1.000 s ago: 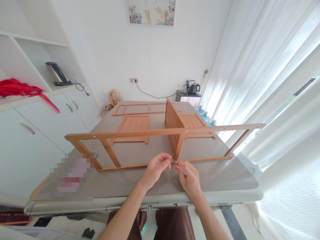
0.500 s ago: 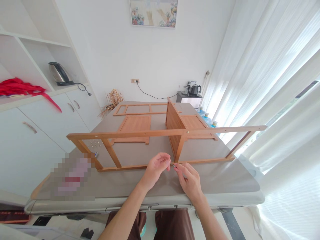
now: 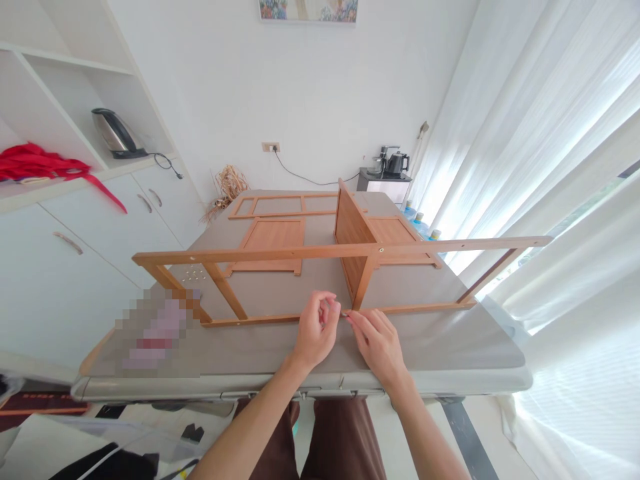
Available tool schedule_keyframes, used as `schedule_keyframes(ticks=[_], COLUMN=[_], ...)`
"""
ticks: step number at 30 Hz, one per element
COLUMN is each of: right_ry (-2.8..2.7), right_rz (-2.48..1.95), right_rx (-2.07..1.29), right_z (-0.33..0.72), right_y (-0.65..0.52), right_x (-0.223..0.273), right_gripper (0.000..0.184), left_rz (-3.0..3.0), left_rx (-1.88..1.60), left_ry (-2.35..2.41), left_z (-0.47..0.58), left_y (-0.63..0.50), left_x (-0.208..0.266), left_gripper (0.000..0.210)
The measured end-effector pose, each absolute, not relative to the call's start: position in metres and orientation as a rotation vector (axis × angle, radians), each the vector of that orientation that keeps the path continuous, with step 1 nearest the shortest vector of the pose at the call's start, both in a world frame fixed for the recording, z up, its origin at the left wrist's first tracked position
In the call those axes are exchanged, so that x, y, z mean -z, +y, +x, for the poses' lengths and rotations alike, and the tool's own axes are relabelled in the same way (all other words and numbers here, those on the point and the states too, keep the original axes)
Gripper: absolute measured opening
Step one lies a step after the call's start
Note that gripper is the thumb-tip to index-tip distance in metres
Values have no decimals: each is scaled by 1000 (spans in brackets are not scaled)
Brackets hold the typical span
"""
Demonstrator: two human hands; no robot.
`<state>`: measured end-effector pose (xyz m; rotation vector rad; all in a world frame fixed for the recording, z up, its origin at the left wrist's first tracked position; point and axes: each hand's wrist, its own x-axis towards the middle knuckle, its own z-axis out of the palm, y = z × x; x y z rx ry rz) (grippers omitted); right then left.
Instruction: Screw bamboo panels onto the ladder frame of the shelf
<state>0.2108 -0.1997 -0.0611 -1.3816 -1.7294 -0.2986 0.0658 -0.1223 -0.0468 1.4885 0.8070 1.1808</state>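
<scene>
A wooden ladder-like frame (image 3: 273,254) stands on its long edge across the table (image 3: 240,350), with a slatted wooden panel (image 3: 354,233) joined upright to its middle crossbar. At the frame's lower rail, under that crossbar, my right hand (image 3: 377,343) pinches a small thin metal piece (image 3: 345,315), which looks like a screw. Just left of it, my left hand (image 3: 317,330) is curled closed, thumb against fingers. Whether anything sits inside it is hidden. Both hands are close together, in front of the lower rail.
Two wooden panels (image 3: 270,243) (image 3: 400,240) and another frame (image 3: 245,215) lie flat behind. Several small metal fittings (image 3: 193,274) lie at the left, near a blurred-out package (image 3: 160,333). Cabinets (image 3: 95,247) line the left side; curtains (image 3: 480,147) hang at right.
My left hand has turned and curled more, drawing slightly away from the metal piece. My right hand keeps its pinch, now against the lower rail. The camera view has tilted down a little.
</scene>
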Motion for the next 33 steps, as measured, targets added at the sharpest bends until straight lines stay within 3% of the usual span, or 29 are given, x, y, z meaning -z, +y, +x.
schedule_keyframes(ticks=[3, 8, 12, 15, 17, 19, 24, 33], right_ry=[-1549, -1327, -909, -738, -734, -654, -749, -1072], right_rz=[-1374, -1344, -1378, -1759, -1904, -1978, -2016, -1965], right_rx=[331, 306, 482, 170, -95, -140, -218, -255], right_z=[207, 202, 188, 158, 138, 129, 136, 109], right_y=[-204, -213, -278, -364, -409, -431, -423, -451], right_x=[61, 72, 138, 214, 253, 273, 257, 243], right_gripper=[21, 19, 20, 30, 30, 31, 33, 29], left_rz=[1527, 1650, 1734, 2079, 2207, 2265, 2395, 2428], left_rx=[-1324, -1224, -1241, -650, -346, -181, 119, 163], left_ry=[853, 754, 751, 244, 273, 309, 182, 339], left_z=[55, 27, 16, 10, 8, 10, 20, 8], left_y=[-127, -131, -171, -226, -257, -276, -287, -290], left_x=[48, 43, 61, 100, 133, 165, 209, 204], left_gripper=[33, 33, 27, 24, 29, 23, 12, 20])
